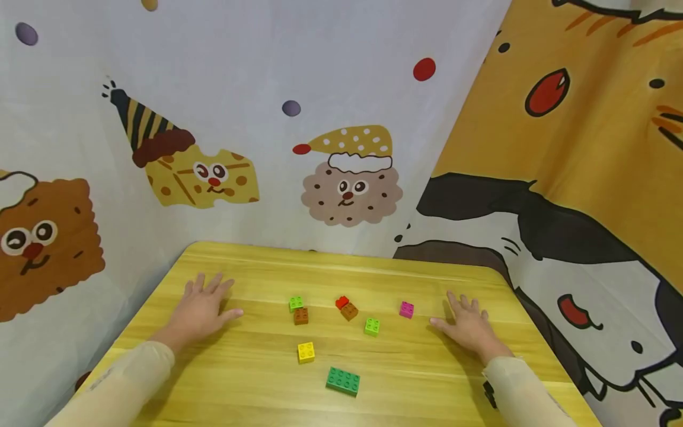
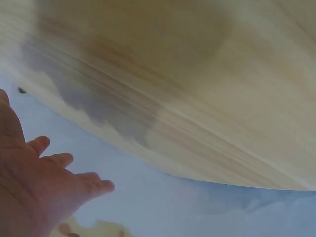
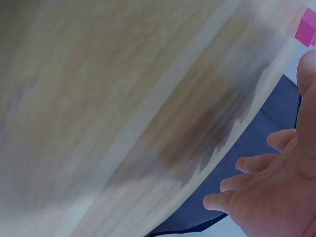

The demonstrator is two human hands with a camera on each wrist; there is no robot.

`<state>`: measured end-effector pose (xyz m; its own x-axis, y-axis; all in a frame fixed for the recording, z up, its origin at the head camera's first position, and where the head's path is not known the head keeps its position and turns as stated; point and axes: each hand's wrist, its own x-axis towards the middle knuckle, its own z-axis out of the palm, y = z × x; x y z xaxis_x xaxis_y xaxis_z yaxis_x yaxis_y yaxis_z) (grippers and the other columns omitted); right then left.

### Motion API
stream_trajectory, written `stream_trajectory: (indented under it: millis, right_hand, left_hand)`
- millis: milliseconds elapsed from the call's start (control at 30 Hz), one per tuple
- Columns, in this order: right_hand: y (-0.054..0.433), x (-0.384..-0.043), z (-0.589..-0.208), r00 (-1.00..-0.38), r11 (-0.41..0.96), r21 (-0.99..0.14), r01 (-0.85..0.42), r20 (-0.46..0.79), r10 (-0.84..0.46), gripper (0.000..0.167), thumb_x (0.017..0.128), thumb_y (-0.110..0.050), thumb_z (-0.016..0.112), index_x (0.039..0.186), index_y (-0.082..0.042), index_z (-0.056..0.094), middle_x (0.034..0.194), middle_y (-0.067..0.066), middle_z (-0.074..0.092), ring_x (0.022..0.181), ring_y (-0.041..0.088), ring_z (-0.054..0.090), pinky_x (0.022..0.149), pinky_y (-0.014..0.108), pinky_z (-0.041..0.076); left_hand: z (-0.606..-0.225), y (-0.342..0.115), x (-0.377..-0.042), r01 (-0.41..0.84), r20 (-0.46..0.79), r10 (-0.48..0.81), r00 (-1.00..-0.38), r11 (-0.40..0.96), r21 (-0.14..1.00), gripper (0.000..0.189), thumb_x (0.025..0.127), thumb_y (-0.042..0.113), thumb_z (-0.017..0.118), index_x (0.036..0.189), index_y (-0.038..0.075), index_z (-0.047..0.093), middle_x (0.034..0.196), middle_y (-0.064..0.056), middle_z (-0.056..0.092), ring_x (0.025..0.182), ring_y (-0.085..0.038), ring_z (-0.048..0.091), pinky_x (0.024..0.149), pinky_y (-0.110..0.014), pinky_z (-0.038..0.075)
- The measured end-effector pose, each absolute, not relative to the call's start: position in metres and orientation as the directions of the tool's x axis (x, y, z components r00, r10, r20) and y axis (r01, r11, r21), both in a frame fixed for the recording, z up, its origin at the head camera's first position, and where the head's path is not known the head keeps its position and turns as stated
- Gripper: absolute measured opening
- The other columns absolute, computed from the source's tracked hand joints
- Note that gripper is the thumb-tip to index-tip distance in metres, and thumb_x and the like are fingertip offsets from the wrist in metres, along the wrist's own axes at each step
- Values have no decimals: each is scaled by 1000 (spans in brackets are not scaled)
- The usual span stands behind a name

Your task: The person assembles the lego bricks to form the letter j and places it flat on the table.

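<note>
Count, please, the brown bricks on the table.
2: one brown brick next to the left light green brick, the other brown brick next to the red brick.

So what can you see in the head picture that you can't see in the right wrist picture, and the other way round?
Only the head view: the left hand, the yellow brick, the dark green brick, two light green bricks, two brown bricks, the red brick and the cartoon cheese.

Only the right wrist view: the palm side of the right hand; the head view shows its back.

Both: that right hand, the pink brick and the table.
</note>
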<state>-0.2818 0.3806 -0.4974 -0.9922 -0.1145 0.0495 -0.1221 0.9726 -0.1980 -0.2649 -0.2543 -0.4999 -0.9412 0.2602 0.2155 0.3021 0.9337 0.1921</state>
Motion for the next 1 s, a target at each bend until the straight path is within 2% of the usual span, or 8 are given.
stream_trajectory:
  millis: [200,300,400,600,733,867,1000]
  right_hand:
    - [374,-286,-497,-990,942,-305,-139,55,-128,92,95,-60,54,155,2,21,153,34,25,138,56,24,110,70,19]
    - [366,-288,-494,-987,920,-357,-161,69,-146,88,96,-58,55,153,3,28,152,29,34,137,50,33,111,64,26]
    - [356,-287,-489,-981,904,-383,-191,92,-169,83,95,-57,57,149,3,37,145,27,45,132,47,42,108,62,33]
    - [331,-284,-482,-967,872,-419,-254,116,-225,61,94,-38,69,139,-1,52,133,20,59,122,41,54,101,59,43]
    - [316,-283,-483,-963,866,-423,-268,108,-246,52,90,-32,74,131,-5,58,129,16,62,120,37,56,100,55,45]
    - [308,-285,-486,-956,868,-401,-294,133,-262,44,88,-28,78,124,-7,63,122,11,66,116,34,60,98,53,47]
    - [305,-288,-491,-955,878,-376,-296,153,-256,39,86,-27,79,118,-10,66,116,6,68,111,31,62,97,52,48]
  left_hand:
    - [-496,-225,-254,423,288,360,-887,884,197,75,92,57,62,147,9,46,151,-22,40,138,-53,29,110,-69,19]
    - [-489,-202,-242,518,335,448,-829,841,155,69,90,52,67,142,10,52,149,-17,46,138,-43,36,113,-64,20]
    - [-483,-177,-227,626,366,560,-743,775,85,67,89,53,68,139,11,56,147,-12,49,138,-35,40,116,-60,19]
    - [-485,-129,-197,829,365,787,-498,555,-65,66,91,61,59,138,14,58,148,-6,48,139,-28,41,114,-59,23]
    - [-490,-104,-178,909,311,877,-366,409,-84,68,94,63,53,141,14,55,151,-4,45,141,-25,37,115,-57,25]
    - [-495,-89,-167,945,240,927,-289,317,-84,66,99,61,44,144,13,51,153,-4,43,142,-24,37,114,-55,29]
    - [-501,-81,-165,952,189,948,-257,282,-121,66,103,59,33,146,11,49,154,-4,41,141,-22,38,114,-50,31]
